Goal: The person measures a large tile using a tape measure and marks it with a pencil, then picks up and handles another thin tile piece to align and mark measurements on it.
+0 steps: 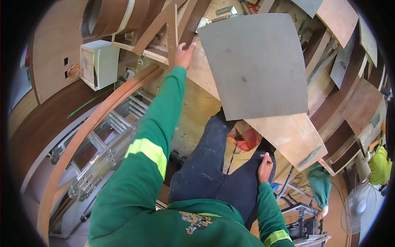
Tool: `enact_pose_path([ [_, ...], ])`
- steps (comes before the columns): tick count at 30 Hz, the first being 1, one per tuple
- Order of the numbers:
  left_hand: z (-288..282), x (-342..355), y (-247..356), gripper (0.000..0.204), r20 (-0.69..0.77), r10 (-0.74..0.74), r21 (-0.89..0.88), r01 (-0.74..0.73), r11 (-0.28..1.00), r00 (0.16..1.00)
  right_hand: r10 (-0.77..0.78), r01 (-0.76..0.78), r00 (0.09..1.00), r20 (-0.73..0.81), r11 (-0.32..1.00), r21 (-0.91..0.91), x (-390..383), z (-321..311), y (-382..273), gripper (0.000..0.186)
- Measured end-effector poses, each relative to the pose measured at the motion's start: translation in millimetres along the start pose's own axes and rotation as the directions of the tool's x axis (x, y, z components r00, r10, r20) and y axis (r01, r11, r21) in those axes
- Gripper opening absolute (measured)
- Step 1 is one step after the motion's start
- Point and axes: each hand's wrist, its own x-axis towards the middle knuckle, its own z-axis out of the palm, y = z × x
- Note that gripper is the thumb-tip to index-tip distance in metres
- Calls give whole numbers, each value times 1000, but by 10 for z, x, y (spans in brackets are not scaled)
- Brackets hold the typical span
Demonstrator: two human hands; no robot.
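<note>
My left arm reaches forward, and my left hand [185, 56] is beside an upright narrow wooden strip [172, 35]. Its fingers are apart, with nothing seen in them; whether they touch the strip I cannot tell. Resting by my right thigh, my right hand [266, 168] has curled fingers; what they hold, if anything, is too small to make out. Before me a grey sheet [255, 68] with a small dark mark lies over a light plywood board [288, 133]. On the board's near right corner lies a slim grey-green tool [310, 156].
Left of me stand a folded aluminium ladder [98, 150], a long curved wooden strip [88, 117] and a white box [101, 64]. A hammer [224, 17] lies beyond the grey sheet. Wooden panels [362, 105] crowd the right, with a fan [360, 206] below them.
</note>
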Motion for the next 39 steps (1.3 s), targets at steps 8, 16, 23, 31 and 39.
enact_pose_path([
  [8, 485, 1375, -669, 59, 404, -376, -299, 509, 807, 834, 18, -19, 999, 51, 1000, 10, 16, 452, -211, 57],
  [16, 779, 1337, -619, 56, 422, -269, -457, 460, 762, 866, 82, -80, 995, 61, 996, -34, 46, 512, -242, 59],
  [23, -46, 179, -108, 65, -219, 229, 58, -222, 973, 948, 84, -81, 993, 85, 996, -38, -53, 563, -217, 59],
  [31, -513, 665, -593, 89, -33, 77, 369, -60, 927, 996, 88, -105, 954, 287, 993, 44, 111, 922, -838, 50],
  [39, -950, -435, 297, 99, -84, 62, 198, -44, 979, 995, -383, 362, 889, 250, 924, 125, 45, 881, -1316, 55],
])
